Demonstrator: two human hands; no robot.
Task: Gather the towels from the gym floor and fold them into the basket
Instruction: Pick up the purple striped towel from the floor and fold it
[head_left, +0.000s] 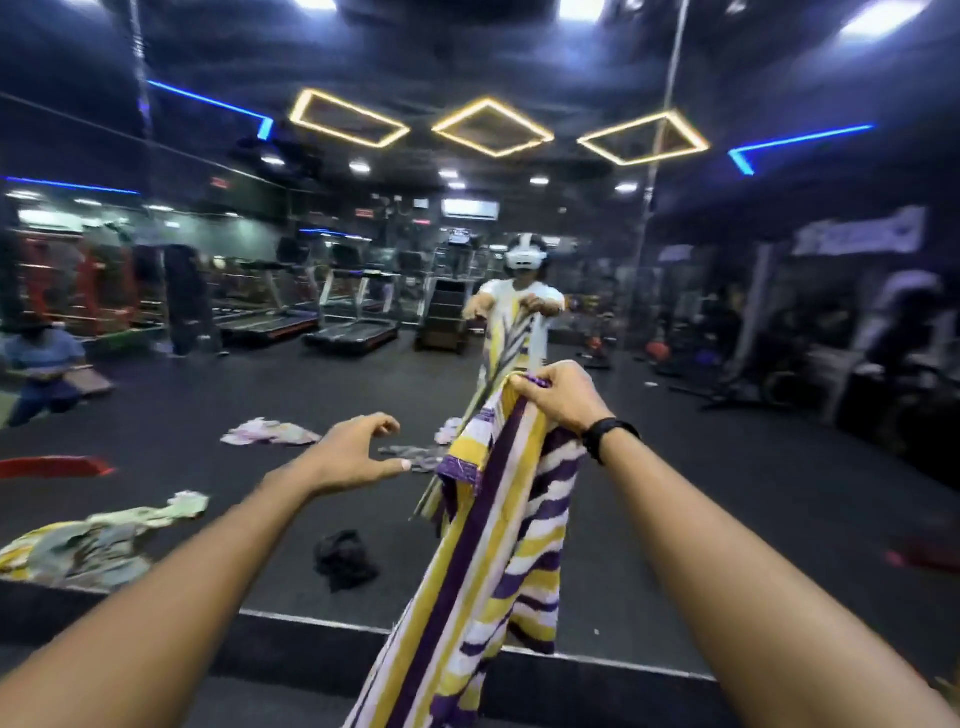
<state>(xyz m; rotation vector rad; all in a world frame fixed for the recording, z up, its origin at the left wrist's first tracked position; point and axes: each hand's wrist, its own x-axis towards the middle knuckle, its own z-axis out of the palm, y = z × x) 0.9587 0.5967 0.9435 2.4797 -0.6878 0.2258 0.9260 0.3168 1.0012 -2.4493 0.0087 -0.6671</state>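
Observation:
A long towel with yellow, purple and white stripes (498, 525) hangs in front of me. My right hand (558, 397) grips its top edge at chest height. My left hand (358, 449) is stretched out to the left of the towel, fingers spread and loosely curved, holding nothing. A wall mirror ahead reflects me and the towel. Other towels show in the mirror on the dark floor: a pale green and yellow one (98, 540) at the left, a pink and white one (270, 432) farther back, and a small black cloth (345, 558). No basket is in view.
The mirror's lower edge (311, 618) runs across just ahead of me, above a dark ledge. Reflected treadmills (353, 322) line the back of the gym. A person (41, 374) crouches at the far left. Gym machines (831, 338) crowd the right side.

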